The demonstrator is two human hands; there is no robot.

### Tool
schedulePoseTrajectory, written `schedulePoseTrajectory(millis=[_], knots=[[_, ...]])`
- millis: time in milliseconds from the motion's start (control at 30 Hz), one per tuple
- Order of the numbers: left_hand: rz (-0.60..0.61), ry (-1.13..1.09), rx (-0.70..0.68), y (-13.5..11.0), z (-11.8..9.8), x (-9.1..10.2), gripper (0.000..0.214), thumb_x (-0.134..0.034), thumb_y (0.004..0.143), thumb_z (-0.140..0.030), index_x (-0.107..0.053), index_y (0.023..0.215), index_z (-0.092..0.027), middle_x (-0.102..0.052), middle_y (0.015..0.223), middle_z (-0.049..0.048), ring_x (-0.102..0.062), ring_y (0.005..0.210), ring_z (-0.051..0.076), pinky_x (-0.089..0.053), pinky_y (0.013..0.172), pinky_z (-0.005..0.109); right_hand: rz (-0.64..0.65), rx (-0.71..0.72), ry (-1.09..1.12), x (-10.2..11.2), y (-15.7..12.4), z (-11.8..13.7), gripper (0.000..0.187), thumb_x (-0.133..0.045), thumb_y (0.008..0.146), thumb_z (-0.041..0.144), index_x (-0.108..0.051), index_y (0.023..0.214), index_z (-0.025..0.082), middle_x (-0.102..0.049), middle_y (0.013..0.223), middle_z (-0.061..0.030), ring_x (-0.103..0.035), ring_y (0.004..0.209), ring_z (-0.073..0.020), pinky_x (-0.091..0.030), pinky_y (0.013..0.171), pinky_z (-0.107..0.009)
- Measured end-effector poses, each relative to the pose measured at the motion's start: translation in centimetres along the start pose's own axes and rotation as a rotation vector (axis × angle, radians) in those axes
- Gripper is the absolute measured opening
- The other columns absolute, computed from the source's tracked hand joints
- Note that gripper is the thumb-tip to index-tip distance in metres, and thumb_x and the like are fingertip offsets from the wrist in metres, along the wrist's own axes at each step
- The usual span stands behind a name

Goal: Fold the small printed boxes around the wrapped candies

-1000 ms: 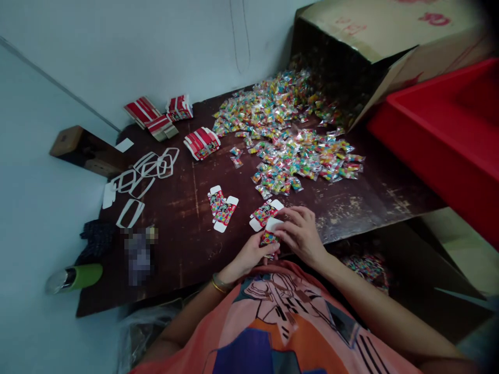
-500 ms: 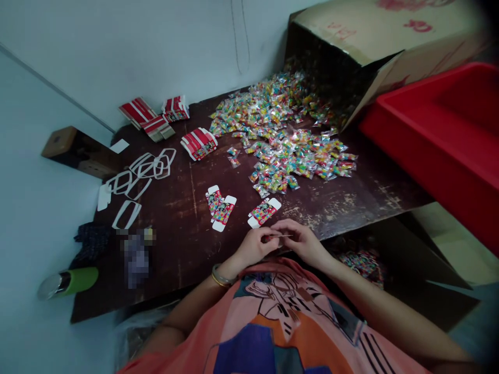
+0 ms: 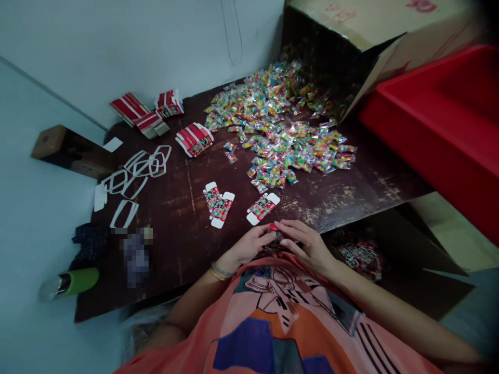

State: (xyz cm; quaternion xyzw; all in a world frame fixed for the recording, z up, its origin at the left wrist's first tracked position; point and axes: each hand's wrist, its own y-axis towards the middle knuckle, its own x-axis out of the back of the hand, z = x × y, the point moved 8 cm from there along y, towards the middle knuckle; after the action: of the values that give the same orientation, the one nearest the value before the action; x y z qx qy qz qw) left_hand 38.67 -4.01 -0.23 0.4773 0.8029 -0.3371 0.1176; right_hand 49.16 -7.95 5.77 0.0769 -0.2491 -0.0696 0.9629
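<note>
Close to my body at the table's front edge, a small red printed candy box (image 3: 276,231) is between my two hands, mostly covered by fingers. My left hand (image 3: 248,246) grips it from the left side. From the right, my right hand (image 3: 307,244) has its fingers bent around the box, with the thumb below. Just beyond them lies a flat printed box (image 3: 262,209) with white flaps. Two more flat boxes (image 3: 221,205) overlap to its left. Farther back is a heap of clear-wrapped colourful candies (image 3: 294,150).
Stacks of flat boxes (image 3: 194,139) and white paper bands (image 3: 125,214) lie on the left, near a wooden block (image 3: 70,151) and a green bottle (image 3: 83,280). A large carton (image 3: 374,26) and a red tray (image 3: 424,130) stand at right. Below is an open carton of finished-looking colourful pieces (image 3: 360,257).
The piece between my hands has turned from edge-on to showing a red printed face. My right hand's fingers have spread and shifted over it. The view has moved slightly.
</note>
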Motion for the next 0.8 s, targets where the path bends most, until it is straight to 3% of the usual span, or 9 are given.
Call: schedulePoseTrajectory(millis=[133, 233, 300, 333, 400, 467, 600, 700, 800], knots=[[-0.076, 0.211, -0.069, 1.9, 0.5, -0.2, 0.049, -0.045, 0.091, -0.051, -0.055, 0.124, -0.017, -0.063, 0.105, 0.0105, -0.06, 0.091, 0.021, -0.049, 0.079, 0.035, -0.089, -0.09, 0.013, 2.1, -1.1, -2.3, 0.03, -0.05, 0.094, 0.034, -0.067, 0.117, 0.025, -0.07, 0.109, -0.0075, -0.064, 0.1, -0.021, -0.052, 0.087, -0.036], [-0.456, 0.85, -0.231, 2.7, -3.2, 3.4, 0.044, -0.059, 0.085, -0.045, -0.058, 0.12, -0.018, -0.058, 0.114, 0.0117, -0.051, 0.109, 0.025, -0.042, 0.092, 0.039, -0.179, -0.298, -0.119, 8.3, -3.8, -6.6, 0.033, -0.049, 0.093, 0.041, -0.069, 0.112, 0.024, -0.071, 0.106, -0.0084, -0.065, 0.095, -0.0234, -0.051, 0.084, -0.039], [-0.762, 1.199, -0.235, 2.3, -6.0, 6.2, 0.046, -0.072, 0.074, -0.041, -0.06, 0.111, -0.016, -0.055, 0.113, 0.0129, -0.047, 0.111, 0.028, -0.038, 0.094, 0.041, -0.182, -0.395, -0.332, 12.9, -6.0, -9.5, 0.035, -0.052, 0.09, 0.046, -0.073, 0.102, 0.021, -0.071, 0.1, -0.0123, -0.064, 0.092, -0.0267, -0.049, 0.083, -0.043], [-0.828, 1.297, -0.217, 2.3, -6.9, 7.2, 0.043, -0.076, 0.07, -0.04, -0.062, 0.102, -0.015, -0.055, 0.108, 0.0123, -0.047, 0.109, 0.028, -0.039, 0.092, 0.041, -0.164, -0.412, -0.447, 14.6, -6.8, -10.6, 0.035, -0.055, 0.087, 0.047, -0.075, 0.094, 0.02, -0.071, 0.099, -0.0143, -0.063, 0.092, -0.029, -0.048, 0.083, -0.045], [-0.759, 1.321, -0.183, 3.0, -7.2, 8.0, 0.031, -0.078, 0.067, -0.038, -0.061, 0.08, -0.015, -0.057, 0.091, 0.0074, -0.051, 0.096, 0.024, -0.041, 0.083, 0.036, -0.158, -0.402, -0.543, 15.9, -7.6, -11.7, 0.034, -0.057, 0.086, 0.048, -0.075, 0.088, 0.019, -0.07, 0.099, -0.0155, -0.061, 0.095, -0.0311, -0.045, 0.087, -0.048], [-0.55, 1.119, -0.161, 3.7, -5.9, 7.3, 0.027, -0.072, 0.072, -0.038, -0.058, 0.068, -0.015, -0.055, 0.074, 0.0019, -0.052, 0.079, 0.018, -0.041, 0.072, 0.029, -0.189, -0.358, -0.452, 14.3, -6.9, -11.2, 0.032, -0.054, 0.088, 0.046, -0.073, 0.091, 0.021, -0.069, 0.102, -0.0129, -0.06, 0.101, -0.0299, -0.043, 0.093, -0.048], [-0.226, 0.488, -0.113, 3.5, -1.8, 3.0, 0.027, -0.067, 0.075, -0.036, -0.064, 0.086, -0.012, -0.061, 0.076, 0.0004, -0.052, 0.067, 0.012, -0.041, 0.064, 0.024, -0.128, -0.233, -0.049, 5.2, -2.7, -7.2, 0.033, -0.054, 0.091, 0.037, -0.061, 0.12, 0.025, -0.066, 0.115, -0.0077, -0.061, 0.106, -0.0229, -0.045, 0.096, -0.042], [-0.205, 0.096, -0.044, 2.4, 0.9, 1.4, 0.035, -0.073, 0.065, -0.029, -0.064, 0.094, -0.012, -0.065, 0.079, 0.0012, -0.056, 0.069, 0.014, -0.044, 0.068, 0.026, -0.048, -0.094, 0.075, -0.1, 0.2, -3.9, 0.04, -0.054, 0.092, 0.029, -0.052, 0.131, 0.027, -0.063, 0.119, -0.0076, -0.06, 0.106, -0.021, -0.048, 0.094, -0.038], [-0.211, -0.151, 0.093, 1.6, 3.1, 1.5, 0.031, -0.073, 0.059, -0.021, -0.064, 0.087, -0.013, -0.066, 0.074, 0.0014, -0.06, 0.071, 0.017, -0.045, 0.073, 0.03, 0.001, 0.003, 0.016, -1.6, 1.5, -2.7, 0.04, -0.053, 0.091, 0.025, -0.053, 0.131, 0.029, -0.061, 0.117, -0.0085, -0.057, 0.107, -0.0222, -0.047, 0.093, -0.041]])
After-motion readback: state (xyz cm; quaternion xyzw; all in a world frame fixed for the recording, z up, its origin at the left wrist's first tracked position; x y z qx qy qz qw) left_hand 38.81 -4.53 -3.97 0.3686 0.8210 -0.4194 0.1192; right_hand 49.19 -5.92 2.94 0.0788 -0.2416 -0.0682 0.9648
